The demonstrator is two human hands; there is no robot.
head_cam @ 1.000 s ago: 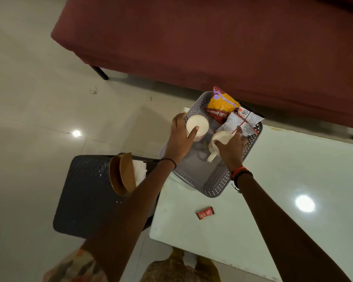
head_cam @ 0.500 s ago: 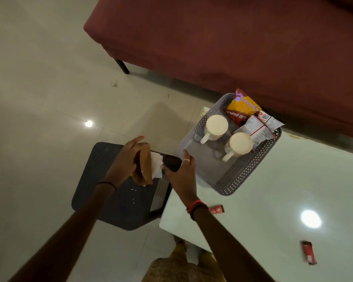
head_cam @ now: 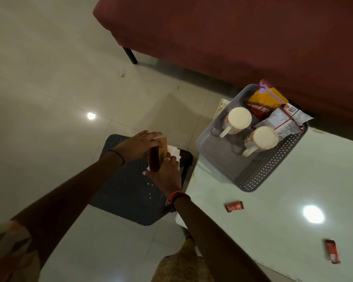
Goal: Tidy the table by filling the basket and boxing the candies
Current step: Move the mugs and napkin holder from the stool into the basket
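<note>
A brown napkin holder with white napkins stands on a dark stool left of the table. My left hand holds its far left side, fingers over the top. Against its right side, my right hand grips it with curled fingers. The grey perforated basket sits on the table's near-left corner with two white mugs, a yellow snack packet and a white packet inside. Two red candies lie on the white table.
A maroon sofa runs along the far side, its black leg on the pale tiled floor. The stool stands tight against the table's left edge. Ceiling lights reflect on the floor and tabletop.
Both hands let go of the mugs in the basket and moved left to the stool. The left hand took the napkin holder first; the right hand has now joined it.
</note>
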